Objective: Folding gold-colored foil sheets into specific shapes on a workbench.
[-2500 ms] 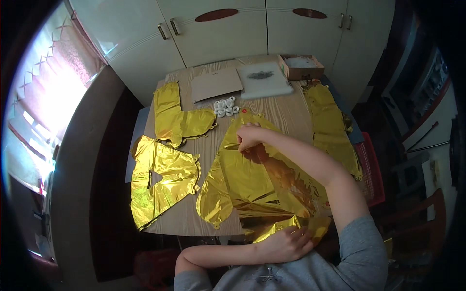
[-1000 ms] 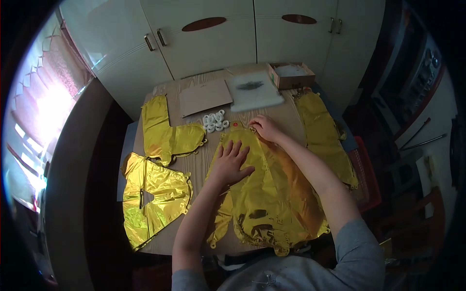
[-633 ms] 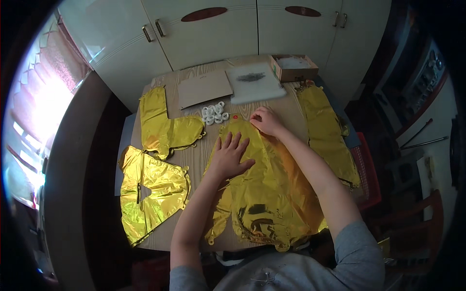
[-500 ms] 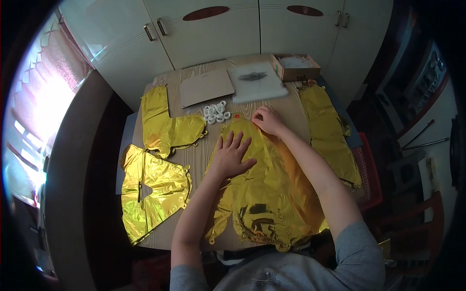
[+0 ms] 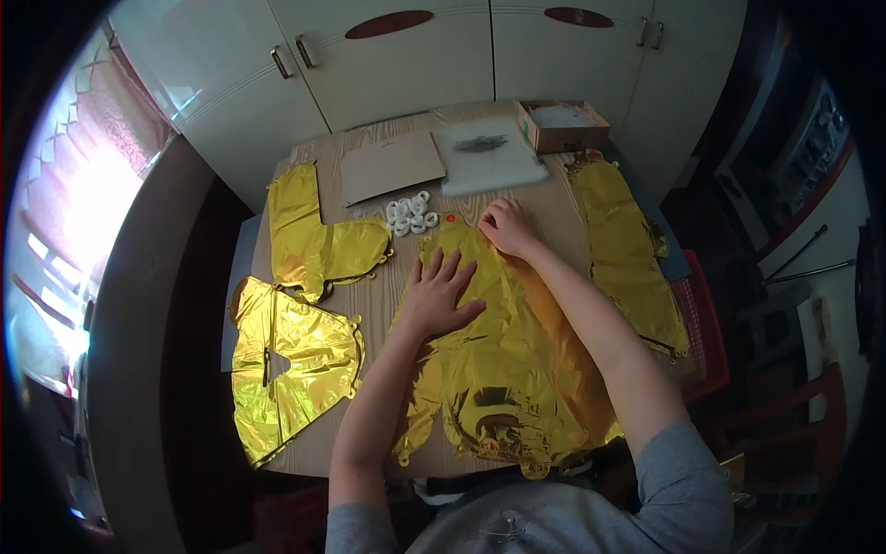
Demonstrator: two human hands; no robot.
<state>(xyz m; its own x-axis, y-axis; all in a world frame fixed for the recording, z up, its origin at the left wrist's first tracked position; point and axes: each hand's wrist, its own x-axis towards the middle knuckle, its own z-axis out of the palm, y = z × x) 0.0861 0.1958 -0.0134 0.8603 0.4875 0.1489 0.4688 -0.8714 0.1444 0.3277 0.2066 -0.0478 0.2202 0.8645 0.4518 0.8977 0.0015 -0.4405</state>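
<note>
A flat gold foil balloon lies in front of me, reaching to the table's near edge. My left hand rests on its upper part, palm down with the fingers spread. At its far right edge, my right hand has its fingers curled together in a pinch on the foil; the fingertips are partly hidden. A small red spot shows at the balloon's far end, between the two hands. Just left of that sits a cluster of small white rolls.
More flat gold foil balloons lie at the far left, near left and right of the wooden table. Farther back are a cardboard sheet, a clear plastic stack and an open box. White cabinets stand behind.
</note>
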